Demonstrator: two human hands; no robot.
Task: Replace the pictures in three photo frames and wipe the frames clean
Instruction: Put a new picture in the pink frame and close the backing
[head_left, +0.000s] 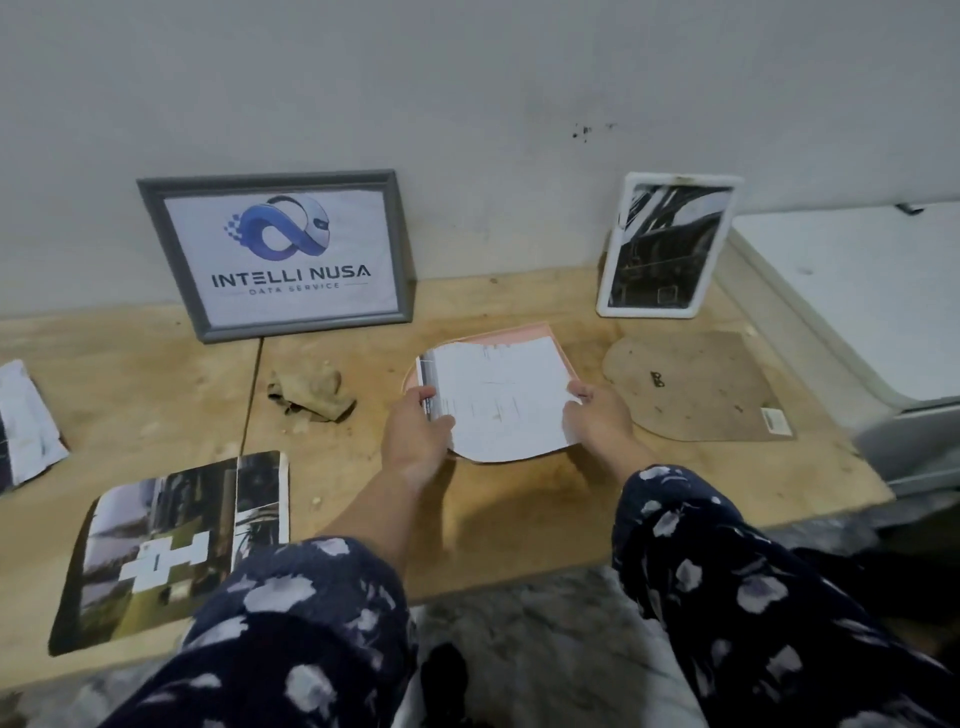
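Looks like a plain room in a home, used as a makeshift work spot: worn, stained plywood tabletop (467, 519) low against a scuffed grey wall (467, 78), shaggy grey rug (519, 649) at 6 o'clock, white appliance (857, 291) at 3 o'clock.

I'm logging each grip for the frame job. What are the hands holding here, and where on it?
Both hold one white printed sheet over the pink frame: left hand pinches its left edge, right hand its right edge.
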